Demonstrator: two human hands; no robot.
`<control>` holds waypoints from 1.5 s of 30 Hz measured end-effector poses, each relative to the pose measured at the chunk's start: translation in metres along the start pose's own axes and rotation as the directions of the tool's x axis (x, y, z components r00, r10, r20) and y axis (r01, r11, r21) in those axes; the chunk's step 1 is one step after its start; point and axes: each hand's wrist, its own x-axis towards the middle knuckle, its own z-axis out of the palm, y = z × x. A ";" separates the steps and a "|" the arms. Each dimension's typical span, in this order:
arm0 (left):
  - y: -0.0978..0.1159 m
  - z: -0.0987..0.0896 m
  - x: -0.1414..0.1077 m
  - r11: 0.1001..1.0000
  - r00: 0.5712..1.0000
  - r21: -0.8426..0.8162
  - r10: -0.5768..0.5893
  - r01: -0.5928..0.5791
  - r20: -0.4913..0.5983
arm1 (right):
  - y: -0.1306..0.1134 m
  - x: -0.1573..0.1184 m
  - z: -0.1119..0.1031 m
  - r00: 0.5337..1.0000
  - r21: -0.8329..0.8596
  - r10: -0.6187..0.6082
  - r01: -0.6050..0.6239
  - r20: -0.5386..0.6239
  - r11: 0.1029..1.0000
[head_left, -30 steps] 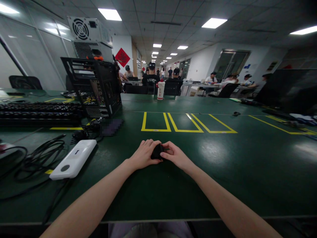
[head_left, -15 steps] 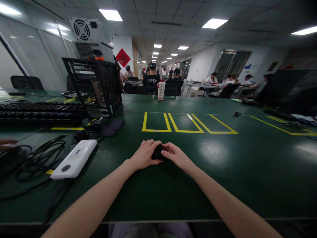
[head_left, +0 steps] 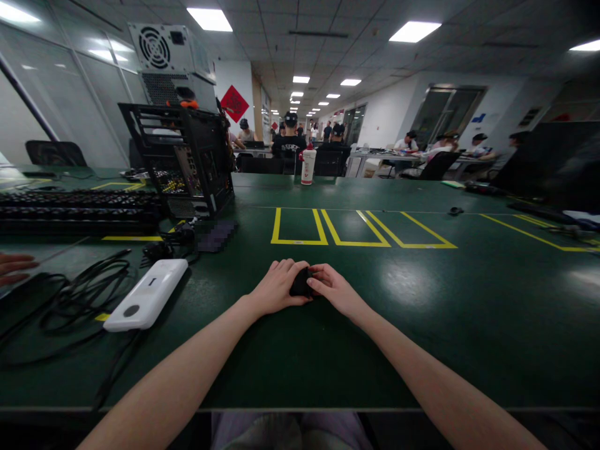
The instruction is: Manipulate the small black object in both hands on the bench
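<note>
Between my hands, at the middle of the green table (head_left: 328, 350), is a small black object (head_left: 300, 283); its exact kind is hard to make out. My left hand (head_left: 276, 287) wraps round its left side, thumb at the near edge and fingers over the far side. My right hand (head_left: 334, 289) holds its right side between thumb and fingertips. Much of the object is covered by my fingers. Beyond the hands, yellow tape outlines (head_left: 300, 242) mark the tabletop.
A white device (head_left: 147, 297) and coiled black cables (head_left: 89, 287) lie to the left. Behind them stand an open computer case (head_left: 187, 162) with power supplies (head_left: 171, 56) on top. A white bottle (head_left: 307, 165) stands at the far edge. Another person's hand (head_left: 16, 265) shows at far left.
My hands keep their grip on the black object with hardly any change. The view has shifted slightly, and the other person's hand at the left shows more fully.
</note>
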 end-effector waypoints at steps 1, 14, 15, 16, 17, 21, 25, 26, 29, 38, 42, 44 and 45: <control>0.000 0.000 0.000 1.000 1.000 0.000 -0.004 0.004 -0.001 | 0.000 0.000 0.000 1.000 -0.008 -0.003 0.003 0.004 1.000; -0.001 0.002 0.000 1.000 1.000 0.007 -0.024 0.024 0.005 | 0.001 0.002 0.000 0.998 0.068 -0.066 0.067 -0.014 0.995; -0.001 0.002 0.000 1.000 1.000 0.011 -0.022 0.022 0.004 | 0.002 0.003 -0.001 0.999 0.071 -0.052 0.052 -0.011 0.996; -0.001 0.002 0.000 1.000 1.000 0.011 -0.019 0.019 0.003 | 0.003 0.003 -0.001 0.999 0.068 -0.040 0.040 -0.002 0.997; -0.001 0.002 0.000 1.000 1.000 0.008 -0.016 0.016 0.003 | 0.003 0.003 -0.002 0.999 0.063 -0.037 0.036 0.011 0.997; 0.000 0.001 -0.001 1.000 1.000 -0.003 -0.014 0.014 0.008 | -0.002 -0.001 -0.004 0.994 0.077 -0.087 0.083 0.059 0.994; 0.000 0.001 0.000 1.000 1.000 0.001 -0.011 0.011 0.002 | -0.008 -0.004 -0.003 0.996 0.092 -0.071 0.066 0.048 0.994; -0.001 0.001 0.000 1.000 1.000 0.001 -0.013 0.013 0.002 | -0.008 -0.004 -0.003 0.997 0.084 -0.061 0.057 0.036 0.995; -0.001 0.002 0.000 1.000 1.000 -0.003 -0.021 0.021 0.001 | -0.007 -0.002 -0.002 1.000 0.073 -0.029 0.029 0.003 0.997; -0.002 0.002 0.000 1.000 1.000 -0.003 -0.018 0.018 0.002 | -0.007 -0.003 -0.006 0.995 0.141 -0.052 0.040 0.086 0.989; -0.002 0.003 0.000 1.000 1.000 0.007 -0.018 0.018 0.002 | -0.006 -0.002 -0.005 0.997 0.110 -0.059 0.052 0.059 0.993; -0.002 0.003 0.000 1.000 1.000 0.006 -0.025 0.025 0.001 | -0.004 0.000 -0.004 0.998 0.093 -0.060 0.058 0.022 0.994; -0.002 0.003 0.000 1.000 1.000 0.004 -0.029 0.029 0.001 | -0.003 0.001 -0.003 0.999 0.090 -0.052 0.051 0.009 0.995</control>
